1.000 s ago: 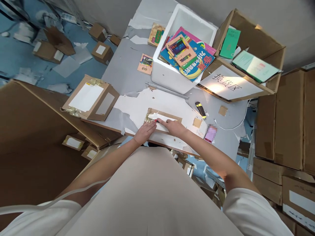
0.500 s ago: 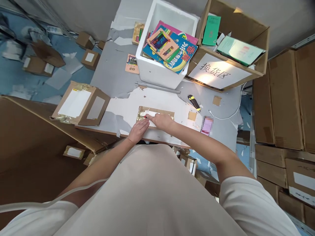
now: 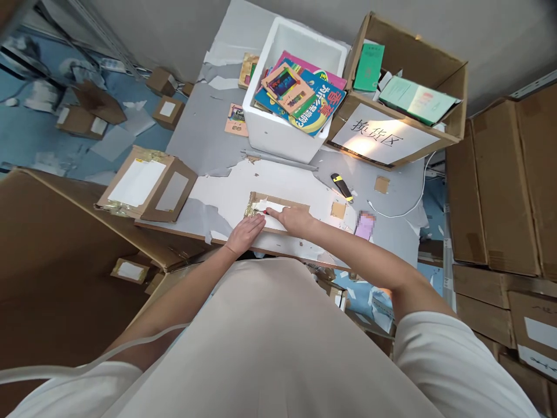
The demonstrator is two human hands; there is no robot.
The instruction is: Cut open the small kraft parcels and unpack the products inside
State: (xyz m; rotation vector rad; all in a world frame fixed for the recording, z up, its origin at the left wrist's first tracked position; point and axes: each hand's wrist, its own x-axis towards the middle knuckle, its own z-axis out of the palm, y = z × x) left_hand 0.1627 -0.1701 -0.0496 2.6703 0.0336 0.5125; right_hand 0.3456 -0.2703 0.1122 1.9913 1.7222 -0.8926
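Observation:
A small flat cardboard box (image 3: 282, 200) with a white label and shiny tape at its left end lies near the table's front edge. My left hand (image 3: 246, 233) rests with fingers stretched out on its front left corner. Over the label is my right hand (image 3: 296, 222), its index finger extended and the other fingers curled. A tiny red spot (image 3: 266, 212) shows at its fingertips; what it belongs to is too small to tell. A black and yellow box cutter (image 3: 342, 187) lies to the right, behind a cardboard scrap (image 3: 338, 210) and a pinkish-purple item (image 3: 364, 226), partly blurred.
Behind stand a white foam box (image 3: 278, 139) of books and a carton (image 3: 450, 132) with green boxes. A taped carton (image 3: 174, 191) sits at the table's left. A big open carton (image 3: 82, 215) borders the left side; stacked cartons (image 3: 505, 186) line the right. A white cable (image 3: 402, 216) trails nearby.
The view has shifted slightly. My right hand and the red spot have moved a little rightward along the label. My left hand stays on the box's corner.

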